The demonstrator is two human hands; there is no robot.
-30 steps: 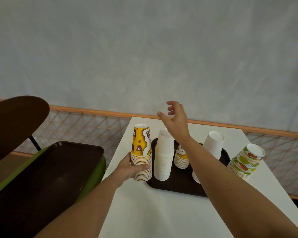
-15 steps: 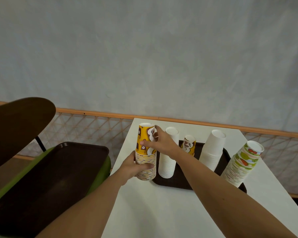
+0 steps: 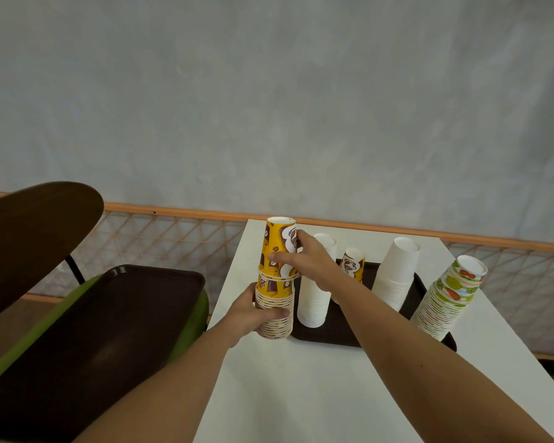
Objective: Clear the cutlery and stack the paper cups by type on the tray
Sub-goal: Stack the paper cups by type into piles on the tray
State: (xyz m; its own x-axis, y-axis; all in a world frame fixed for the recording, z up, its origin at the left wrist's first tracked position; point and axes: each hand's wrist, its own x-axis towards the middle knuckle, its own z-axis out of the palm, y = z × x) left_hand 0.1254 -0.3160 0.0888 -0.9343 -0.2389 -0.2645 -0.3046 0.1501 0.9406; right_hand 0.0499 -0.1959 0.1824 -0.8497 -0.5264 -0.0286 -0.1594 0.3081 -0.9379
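A stack of upside-down yellow coffee-print cups [image 3: 274, 298] stands on the white table just left of the dark tray [image 3: 327, 338]. My left hand [image 3: 256, 313] grips the lower part of that stack. My right hand [image 3: 304, 260] grips the top yellow cup [image 3: 277, 247], which sits raised a little above the rest. On the tray stand a white cup stack [image 3: 315, 292], a short yellow stack [image 3: 352, 265] partly hidden behind my right arm, and a second white stack [image 3: 395, 276]. A green-and-red print stack [image 3: 448, 298] leans at the tray's right end.
A second dark tray [image 3: 93, 321] lies on a green seat left of the table [image 3: 301, 394]. A dark wooden chair back [image 3: 29, 231] is at far left. A wall with an orange rail and mesh runs behind the table.
My right hand came down from above the tray onto the top yellow cup and has lifted it slightly off the stack. My left hand keeps its hold on the stack's base.
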